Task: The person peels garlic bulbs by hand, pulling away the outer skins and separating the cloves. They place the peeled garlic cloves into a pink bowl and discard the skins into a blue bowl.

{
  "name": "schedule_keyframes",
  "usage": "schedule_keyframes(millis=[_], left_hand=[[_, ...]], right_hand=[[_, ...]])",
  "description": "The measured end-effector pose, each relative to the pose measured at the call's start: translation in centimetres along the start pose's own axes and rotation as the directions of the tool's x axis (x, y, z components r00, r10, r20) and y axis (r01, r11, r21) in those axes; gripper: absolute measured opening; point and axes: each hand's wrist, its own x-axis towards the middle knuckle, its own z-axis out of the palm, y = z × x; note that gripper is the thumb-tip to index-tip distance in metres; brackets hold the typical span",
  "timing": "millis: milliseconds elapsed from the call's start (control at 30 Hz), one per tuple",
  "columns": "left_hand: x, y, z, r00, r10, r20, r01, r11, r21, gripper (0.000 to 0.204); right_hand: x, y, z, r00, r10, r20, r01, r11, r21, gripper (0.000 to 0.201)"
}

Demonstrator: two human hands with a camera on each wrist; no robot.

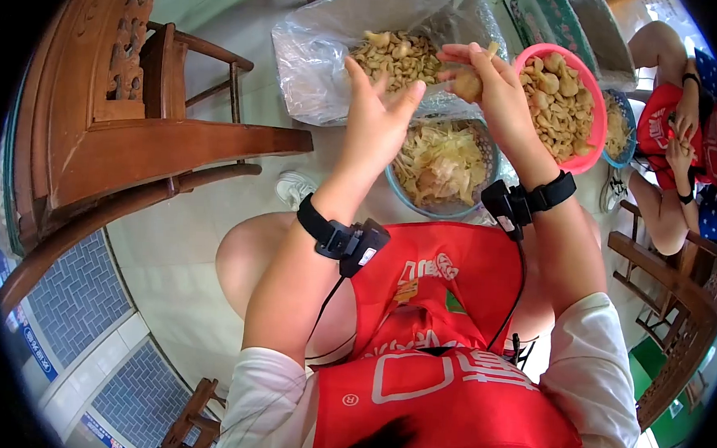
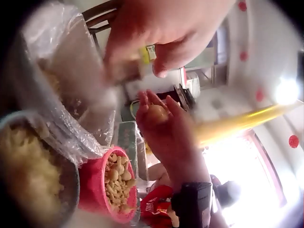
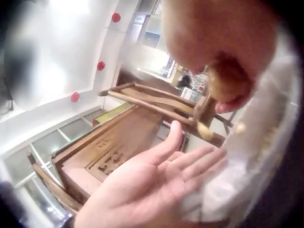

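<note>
My right hand (image 1: pixel 495 93) holds a pale brownish garlic bulb (image 1: pixel 468 86), its fingers bent around it; the same bulb (image 2: pixel 157 114) shows against the palm in the left wrist view. To its left, my left hand (image 1: pixel 376 126) is spread with the thumb out, and its palm (image 3: pixel 156 183) shows bare in the right wrist view. A small pale clove (image 3: pixel 204 132) appears just above the left fingertips there. Both hands are over the near side of a crate lined with clear plastic (image 1: pixel 310 71), where loose garlic cloves (image 1: pixel 399 60) lie heaped.
A blue-rimmed basket of papery skins (image 1: pixel 439 163) stands below the hands. Right of it is a pink tub (image 1: pixel 598 131) of garlic bulbs and cloves. Carved wooden furniture (image 1: pixel 176 149) stands at left. Another person (image 1: pixel 679 135) in a red apron sits at right beside a wooden chair (image 1: pixel 664 280).
</note>
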Motion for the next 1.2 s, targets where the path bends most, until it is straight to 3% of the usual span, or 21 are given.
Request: schedule_keyframes(millis=[33, 67, 133, 167, 200, 267, 333, 433, 500, 600, 733, 900, 967, 1000, 1067, 1133, 1200], left_hand=[[0.0, -0.8, -0.2, 1.000, -0.019, 0.025, 0.014, 0.982, 0.188, 0.072], [0.1, -1.2, -0.3, 1.000, -0.017, 0.025, 0.012, 0.982, 0.187, 0.072], [0.1, -0.8, -0.2, 0.956, -0.100, 0.274, 0.096, 0.995, 0.031, 0.066], [-0.1, -0.5, -0.1, 0.923, -0.144, 0.356, 0.170, 0.984, -0.043, 0.054], [-0.1, -0.4, -0.2, 0.922, -0.145, 0.359, 0.171, 0.984, -0.043, 0.054], [-0.1, -0.3, -0.3, 0.917, -0.078, 0.391, 0.064, 0.997, 0.049, 0.045], [0.0, -0.6, -0.4, 0.922, -0.064, 0.381, 0.055, 0.998, 0.032, 0.043], [0.0, -0.5, -0.4, 0.949, -0.012, 0.316, 0.030, 0.998, -0.052, 0.039], [0.0, -0.3, -0.5, 0.966, 0.019, 0.259, 0.012, 0.993, -0.116, 0.037], [0.3, -0.3, -0.8, 0.972, 0.012, 0.236, 0.016, 0.993, -0.114, 0.034], [0.1, -0.5, -0.5, 0.976, 0.045, 0.214, -0.016, 0.991, -0.135, 0.032], [-0.2, -0.5, 0.1, 0.982, 0.074, 0.176, -0.044, 0.985, -0.165, 0.029], [-0.1, -0.8, 0.2, 0.980, 0.179, 0.086, -0.177, 0.984, -0.028, 0.029], [-0.1, -0.7, 0.1, 0.980, 0.179, 0.086, -0.177, 0.984, -0.029, 0.029], [-0.1, -0.2, -0.2, 0.951, 0.297, 0.084, -0.309, 0.922, 0.235, 0.033], [-0.1, -0.3, -0.5, 0.942, 0.320, 0.101, -0.336, 0.890, 0.309, 0.033], [-0.2, -0.3, -0.5, 0.933, 0.340, 0.119, -0.359, 0.852, 0.380, 0.034]], right_hand=[[0.0, 0.2, 0.1, 0.999, 0.011, 0.037, -0.015, 0.994, 0.111, 0.043], [0.1, 0.3, 0.3, 0.997, 0.017, 0.076, -0.033, 0.975, 0.219, 0.046], [-0.2, 0.4, 0.9, 0.992, 0.025, 0.126, -0.057, 0.966, 0.251, 0.049], [-0.5, 0.4, 1.1, 0.984, 0.035, 0.174, -0.083, 0.956, 0.280, 0.051], [-0.8, 0.3, 1.3, 0.985, 0.036, 0.172, -0.083, 0.956, 0.280, 0.051], [-1.4, -0.1, 1.5, 0.952, 0.039, 0.304, -0.122, 0.959, 0.257, 0.049], [-1.4, 0.0, 1.7, 0.948, 0.035, 0.317, -0.110, 0.968, 0.223, 0.049], [-1.7, -0.5, 2.1, 0.978, -0.031, 0.204, -0.004, 0.986, 0.168, 0.041], [-1.5, -0.3, 1.7, 0.974, -0.144, 0.175, 0.151, 0.988, -0.024, 0.028], [-1.2, 0.2, 1.5, 0.970, -0.212, 0.123, 0.222, 0.971, -0.083, 0.019], [-1.2, 0.1, 1.2, 0.970, -0.208, 0.126, 0.225, 0.963, -0.149, 0.016], [-1.3, 0.7, 1.5, 0.951, -0.304, 0.052, 0.309, 0.930, -0.201, 0.015], [-1.5, 0.5, 1.6, 0.956, -0.289, 0.043, 0.292, 0.936, -0.196, 0.016], [-1.5, 0.4, 1.7, 0.961, -0.273, 0.034, 0.274, 0.942, -0.192, 0.017], [-1.7, 0.1, 1.9, 0.964, -0.266, 0.010, 0.263, 0.946, -0.189, 0.018], [-1.8, 0.1, 1.8, 0.966, -0.259, -0.014, 0.252, 0.949, -0.187, 0.018], [-1.7, 0.4, 1.5, 0.968, -0.245, 0.053, 0.250, 0.929, -0.274, 0.018]])
